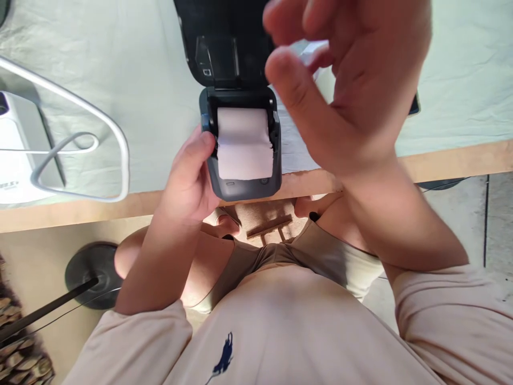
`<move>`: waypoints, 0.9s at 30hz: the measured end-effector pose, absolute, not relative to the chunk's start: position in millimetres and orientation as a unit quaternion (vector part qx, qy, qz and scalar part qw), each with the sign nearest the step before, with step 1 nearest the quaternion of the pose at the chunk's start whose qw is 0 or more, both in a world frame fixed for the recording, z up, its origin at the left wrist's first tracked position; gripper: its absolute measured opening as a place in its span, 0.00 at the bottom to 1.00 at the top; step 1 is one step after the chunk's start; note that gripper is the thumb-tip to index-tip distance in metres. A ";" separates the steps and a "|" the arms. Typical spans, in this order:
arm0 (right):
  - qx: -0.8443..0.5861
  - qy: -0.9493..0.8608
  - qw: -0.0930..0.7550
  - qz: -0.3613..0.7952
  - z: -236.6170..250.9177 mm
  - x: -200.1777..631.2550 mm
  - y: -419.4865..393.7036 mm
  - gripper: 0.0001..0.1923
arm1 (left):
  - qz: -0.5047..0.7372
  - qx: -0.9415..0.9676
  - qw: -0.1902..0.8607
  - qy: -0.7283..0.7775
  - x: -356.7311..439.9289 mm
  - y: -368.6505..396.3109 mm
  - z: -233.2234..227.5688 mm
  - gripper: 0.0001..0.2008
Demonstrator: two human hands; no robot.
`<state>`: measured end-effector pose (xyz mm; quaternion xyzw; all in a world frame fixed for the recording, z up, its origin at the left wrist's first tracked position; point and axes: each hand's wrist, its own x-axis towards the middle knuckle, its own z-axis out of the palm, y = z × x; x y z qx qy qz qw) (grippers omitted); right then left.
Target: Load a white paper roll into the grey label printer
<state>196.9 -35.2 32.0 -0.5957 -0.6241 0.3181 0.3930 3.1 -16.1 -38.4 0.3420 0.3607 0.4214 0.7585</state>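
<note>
A small dark label printer (244, 190) stands at the near edge of the table, its black lid (218, 43) flipped up and back. A white paper roll (243, 143) lies in the open bay, its loose end hanging over the front. My left hand (190, 179) grips the printer's left side, thumb near the paper's edge. My right hand (352, 80) hovers close to the camera above and right of the printer, blurred, fingers curled and apart, holding nothing that I can make out.
A pale green cloth (140, 80) covers the table with its wooden edge (449, 160). A white device (18, 155) and a white cable loop (112, 133) lie at the left. A dark item (414, 104) peeks out behind my right hand. A black stand base (92, 272) rests on the floor.
</note>
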 end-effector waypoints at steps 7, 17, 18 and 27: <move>-0.608 -0.742 0.191 0.206 14.9 185.5 -22.5 0.08 | 0.409 0.332 0.789 0.318 0.8 -15.8 -36.0 0.09; -0.647 -0.698 0.160 0.261 27.4 184.0 -21.5 0.12 | 0.394 0.311 0.792 0.348 -1.7 -15.7 -36.5 0.12; -0.613 -0.716 0.202 0.268 31.5 191.5 -26.8 0.14 | 0.398 0.299 0.789 0.360 -0.8 -15.3 -35.9 0.10; -0.532 -0.465 0.527 0.472 -17.5 267.4 -8.4 0.28 | 0.439 0.251 0.785 0.358 1.4 -12.1 -34.2 0.14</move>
